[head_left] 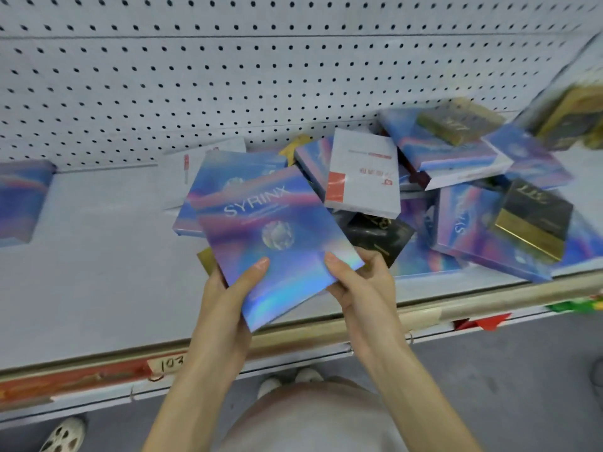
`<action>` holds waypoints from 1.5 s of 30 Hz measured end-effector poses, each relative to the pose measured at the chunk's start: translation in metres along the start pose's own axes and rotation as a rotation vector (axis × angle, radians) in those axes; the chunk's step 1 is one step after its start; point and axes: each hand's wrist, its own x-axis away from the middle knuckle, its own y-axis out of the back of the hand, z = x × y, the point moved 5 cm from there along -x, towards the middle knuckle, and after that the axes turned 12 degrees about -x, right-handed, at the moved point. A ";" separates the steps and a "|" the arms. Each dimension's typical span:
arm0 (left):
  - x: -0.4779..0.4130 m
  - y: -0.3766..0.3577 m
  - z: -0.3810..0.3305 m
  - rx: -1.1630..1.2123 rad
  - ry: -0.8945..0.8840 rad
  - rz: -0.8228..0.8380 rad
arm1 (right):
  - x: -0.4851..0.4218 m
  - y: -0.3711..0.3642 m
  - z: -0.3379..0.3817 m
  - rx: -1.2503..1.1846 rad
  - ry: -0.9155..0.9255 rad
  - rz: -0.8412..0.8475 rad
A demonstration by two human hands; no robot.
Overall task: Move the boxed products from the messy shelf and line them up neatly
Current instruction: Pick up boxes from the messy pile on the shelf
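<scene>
both hands, left hand (225,298) and right hand (362,288), grip a shiny blue box (277,243) over the shelf (98,272); fingers curled round its lower edges

Pegboard (228,60), grey floor (505,370) (1 sandal (63,435))

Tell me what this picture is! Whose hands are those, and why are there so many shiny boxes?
There is no robot here. A person wears a camera on their head, so you look down as they do. Their left hand and right hand both hold one shiny rainbow box marked SYRINX, thumbs on top. Below is a grey shop shelf with a holed back wall. On the right lies a messy pile of boxes, among them a white box and a black and gold box. A lone box sits at the far left. The job is to line them up neatly.
</scene>
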 end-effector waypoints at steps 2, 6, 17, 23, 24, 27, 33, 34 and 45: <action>0.000 0.005 0.004 0.025 0.013 -0.046 | -0.012 0.004 0.000 0.087 0.034 -0.058; -0.005 0.029 -0.002 -0.052 -0.016 -0.174 | -0.049 0.009 0.004 -0.105 -0.071 -0.123; -0.010 0.049 -0.002 0.001 -0.036 -0.165 | -0.087 -0.017 0.030 -0.292 -0.045 -0.420; -0.010 0.033 -0.008 0.029 -0.072 -0.138 | -0.031 0.028 0.053 -0.242 -0.096 -0.286; -0.010 0.027 -0.008 0.032 -0.071 -0.134 | -0.023 0.039 0.060 -0.200 -0.071 -0.244; -0.004 -0.001 -0.005 0.025 -0.103 -0.104 | -0.005 0.076 0.095 -0.030 0.029 -0.170; 0.016 -0.095 0.012 -0.023 -0.248 -0.090 | 0.003 0.157 0.213 0.058 0.283 -0.131; 0.019 -0.116 0.019 -0.029 -0.252 -0.086 | 0.003 0.174 0.234 0.067 0.313 -0.145; 0.069 -0.366 0.129 -0.018 -0.126 0.076 | 0.012 0.389 0.418 0.397 0.458 -0.311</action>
